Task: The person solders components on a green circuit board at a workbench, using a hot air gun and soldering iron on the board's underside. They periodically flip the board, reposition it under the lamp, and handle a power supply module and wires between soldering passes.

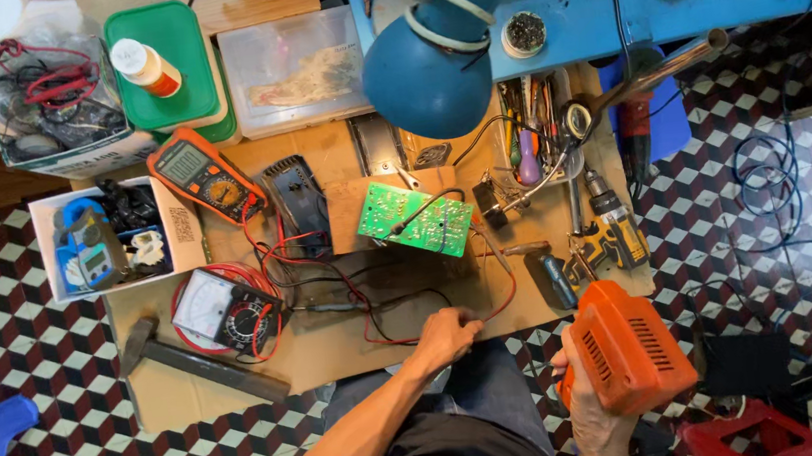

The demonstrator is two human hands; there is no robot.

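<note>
Head view: the person sits over a cardboard-covered worktop point(241, 376) set on a checkered tile floor. The right hand point(586, 410) is wrapped around an orange casing point(625, 346), a boxy plastic shell with rows of vent slots on two faces, held up off the worktop at the lower right, over the person's lap. The left hand point(445, 334) rests at the near edge of the cardboard, fingers curled onto a red wire point(494, 304); whether it truly pinches the wire cannot be told. The wire loops up toward a green circuit board point(415, 219) lying flat in the middle of the worktop, with a black lead across it. Left of the board lie an orange multimeter point(199, 174) and, nearer the person, an analog meter point(229, 312) ringed by red leads. A hammer point(194, 361) lies at the left edge. A yellow drill point(613, 231) lies just above the casing, and a blue lamp point(434, 59) hangs over the far side.
</note>
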